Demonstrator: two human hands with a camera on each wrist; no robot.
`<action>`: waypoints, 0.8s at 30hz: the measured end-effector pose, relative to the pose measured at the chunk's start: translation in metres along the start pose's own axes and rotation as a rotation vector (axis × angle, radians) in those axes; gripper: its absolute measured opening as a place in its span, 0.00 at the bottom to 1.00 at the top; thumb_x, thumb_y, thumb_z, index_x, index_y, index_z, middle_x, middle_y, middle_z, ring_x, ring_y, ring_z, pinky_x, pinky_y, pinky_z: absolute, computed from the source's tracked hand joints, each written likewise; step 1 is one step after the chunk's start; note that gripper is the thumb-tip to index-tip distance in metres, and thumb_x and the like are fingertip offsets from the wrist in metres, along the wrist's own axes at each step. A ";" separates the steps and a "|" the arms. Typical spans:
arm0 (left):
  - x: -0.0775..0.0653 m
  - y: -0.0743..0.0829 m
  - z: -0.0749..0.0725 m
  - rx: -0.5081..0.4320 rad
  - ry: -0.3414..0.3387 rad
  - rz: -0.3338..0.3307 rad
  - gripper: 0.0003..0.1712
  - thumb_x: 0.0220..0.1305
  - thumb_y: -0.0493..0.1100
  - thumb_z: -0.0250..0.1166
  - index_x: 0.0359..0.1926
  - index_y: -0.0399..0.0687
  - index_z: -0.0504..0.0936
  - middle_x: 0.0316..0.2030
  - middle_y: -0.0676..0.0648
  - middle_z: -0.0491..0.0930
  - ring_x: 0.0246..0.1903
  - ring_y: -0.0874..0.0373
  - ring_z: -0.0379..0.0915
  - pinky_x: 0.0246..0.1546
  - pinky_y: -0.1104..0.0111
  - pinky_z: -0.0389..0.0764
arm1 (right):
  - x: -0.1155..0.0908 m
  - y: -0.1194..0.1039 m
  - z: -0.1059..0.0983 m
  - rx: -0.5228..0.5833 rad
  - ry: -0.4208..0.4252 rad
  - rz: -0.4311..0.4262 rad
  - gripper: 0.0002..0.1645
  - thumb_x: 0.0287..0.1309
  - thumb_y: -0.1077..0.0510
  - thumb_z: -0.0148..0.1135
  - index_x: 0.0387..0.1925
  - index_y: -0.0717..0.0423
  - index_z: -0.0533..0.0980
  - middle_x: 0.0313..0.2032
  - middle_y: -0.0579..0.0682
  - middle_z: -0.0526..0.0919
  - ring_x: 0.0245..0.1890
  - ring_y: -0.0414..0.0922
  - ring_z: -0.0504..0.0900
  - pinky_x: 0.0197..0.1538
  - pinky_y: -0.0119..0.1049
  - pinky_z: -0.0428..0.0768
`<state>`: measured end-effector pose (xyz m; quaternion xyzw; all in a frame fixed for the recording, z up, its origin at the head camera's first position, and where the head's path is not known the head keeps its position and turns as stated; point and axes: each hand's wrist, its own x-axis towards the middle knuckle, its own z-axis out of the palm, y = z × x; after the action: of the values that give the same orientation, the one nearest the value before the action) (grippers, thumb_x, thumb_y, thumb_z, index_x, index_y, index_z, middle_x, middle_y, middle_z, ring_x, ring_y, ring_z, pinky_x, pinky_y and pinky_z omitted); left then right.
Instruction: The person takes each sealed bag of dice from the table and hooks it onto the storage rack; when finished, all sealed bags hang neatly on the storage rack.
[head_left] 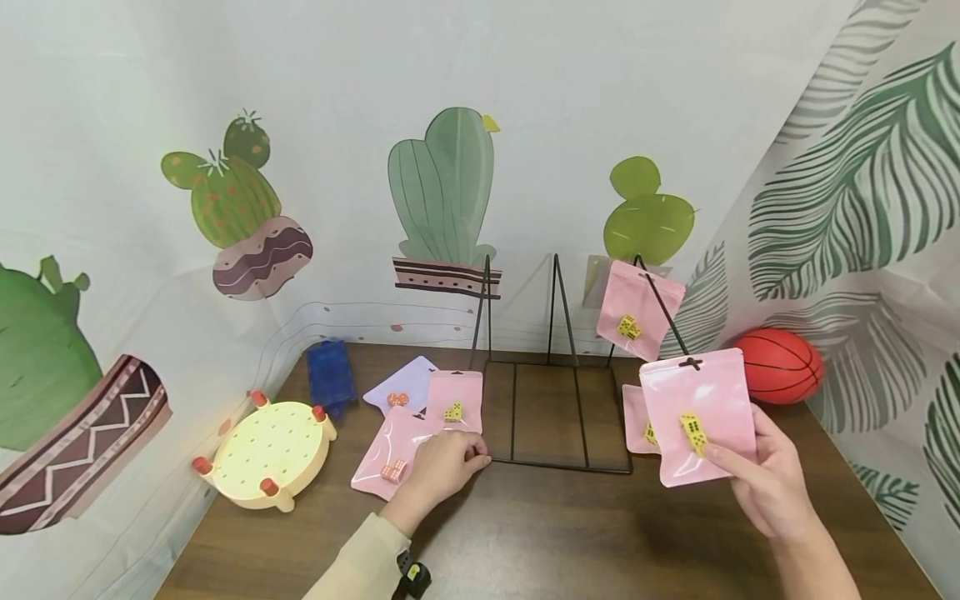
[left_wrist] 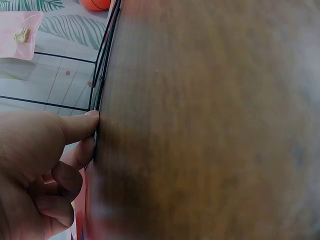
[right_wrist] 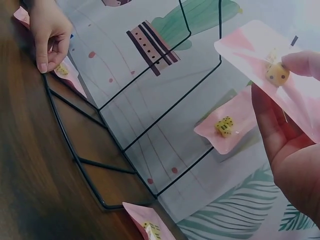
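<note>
My left hand (head_left: 446,462) pinches the front left corner of the black wire rack (head_left: 587,467) between thumb and forefinger. At the right, my right hand (head_left: 776,475) holds a pink zip bag (head_left: 701,387) with yellow dice (head_left: 693,433) inside, thumb on its front. The bag's hang hole overlaps the tip of the rack's right arm in the head view. Behind it, another pink bag (head_left: 645,292) with yellow dice hangs on that same arm. The rack's middle and left arms carry no bag.
Beside the rack's right side lies a pink bag (head_left: 633,408), partly covered. Left of the rack lie pink bags (head_left: 457,385) and a lilac bag (head_left: 405,377) with dice. Farther left are a round yellow board (head_left: 270,450) with red-tipped legs and a blue case (head_left: 330,373). A basketball (head_left: 780,365) sits back right.
</note>
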<state>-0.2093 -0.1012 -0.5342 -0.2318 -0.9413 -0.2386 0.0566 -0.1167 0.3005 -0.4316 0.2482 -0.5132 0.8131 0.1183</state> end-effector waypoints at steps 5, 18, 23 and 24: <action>0.000 0.000 0.000 0.003 0.000 -0.002 0.08 0.64 0.50 0.75 0.29 0.62 0.84 0.18 0.66 0.70 0.20 0.68 0.66 0.21 0.68 0.66 | 0.003 0.003 0.001 0.041 0.010 -0.009 0.36 0.56 0.91 0.39 0.62 0.69 0.70 0.52 0.57 0.85 0.50 0.46 0.87 0.46 0.41 0.85; 0.000 0.001 -0.001 -0.004 -0.007 -0.004 0.07 0.64 0.50 0.75 0.30 0.61 0.85 0.19 0.66 0.71 0.21 0.68 0.67 0.22 0.67 0.66 | 0.014 0.013 0.004 -0.004 0.220 0.011 0.29 0.59 0.88 0.47 0.58 0.69 0.72 0.45 0.57 0.85 0.41 0.46 0.88 0.39 0.38 0.86; 0.001 0.001 0.000 -0.007 -0.005 -0.005 0.07 0.64 0.50 0.75 0.30 0.61 0.86 0.18 0.66 0.71 0.21 0.68 0.68 0.21 0.67 0.66 | 0.024 0.021 0.006 -0.049 0.369 0.050 0.25 0.60 0.86 0.54 0.55 0.66 0.74 0.41 0.55 0.85 0.36 0.44 0.88 0.38 0.36 0.86; 0.001 0.000 0.000 -0.007 -0.004 -0.004 0.07 0.64 0.50 0.75 0.30 0.61 0.86 0.18 0.66 0.71 0.21 0.68 0.68 0.21 0.67 0.66 | 0.026 0.023 0.006 -0.057 0.388 0.056 0.25 0.60 0.86 0.55 0.54 0.66 0.74 0.40 0.55 0.86 0.36 0.44 0.88 0.38 0.36 0.86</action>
<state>-0.2098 -0.1006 -0.5340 -0.2306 -0.9411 -0.2416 0.0533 -0.1472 0.2831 -0.4335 0.0690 -0.5101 0.8338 0.1995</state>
